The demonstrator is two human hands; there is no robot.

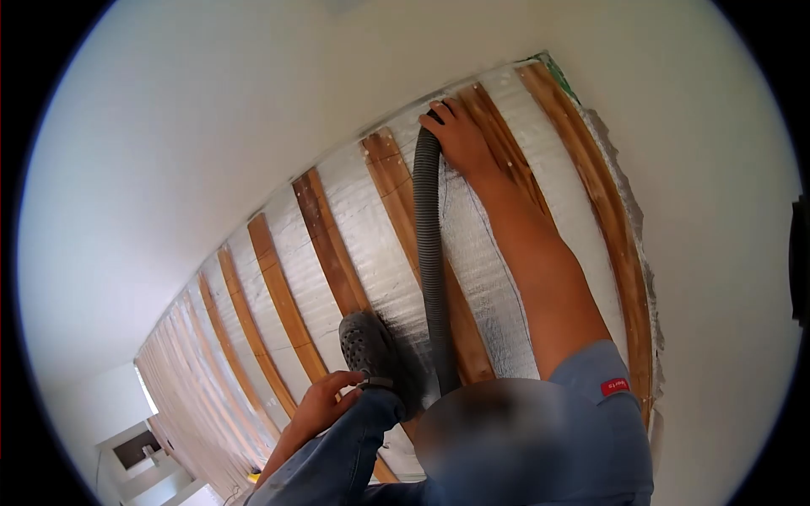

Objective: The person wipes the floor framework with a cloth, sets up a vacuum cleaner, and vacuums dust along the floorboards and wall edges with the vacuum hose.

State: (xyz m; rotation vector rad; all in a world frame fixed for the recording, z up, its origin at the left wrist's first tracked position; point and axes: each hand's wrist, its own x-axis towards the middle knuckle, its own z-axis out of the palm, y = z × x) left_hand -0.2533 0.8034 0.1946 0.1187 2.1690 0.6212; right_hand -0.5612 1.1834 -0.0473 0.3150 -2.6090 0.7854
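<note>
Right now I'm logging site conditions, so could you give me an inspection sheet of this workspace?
Surface: silver foil with rows of wooden battens.
Job's things: grey ribbed hose, running from the right hand back towards the person.
Clutter: small yellow object at the lower left, too small to identify.
Hands: right hand curled around the hose's far end; left hand by the dark shoe, grip unclear.
Cables: nothing certain; a thin blue line on the foil could be cord or marking.
Surroundings: pale walls; rough grey edge at the right.
</note>
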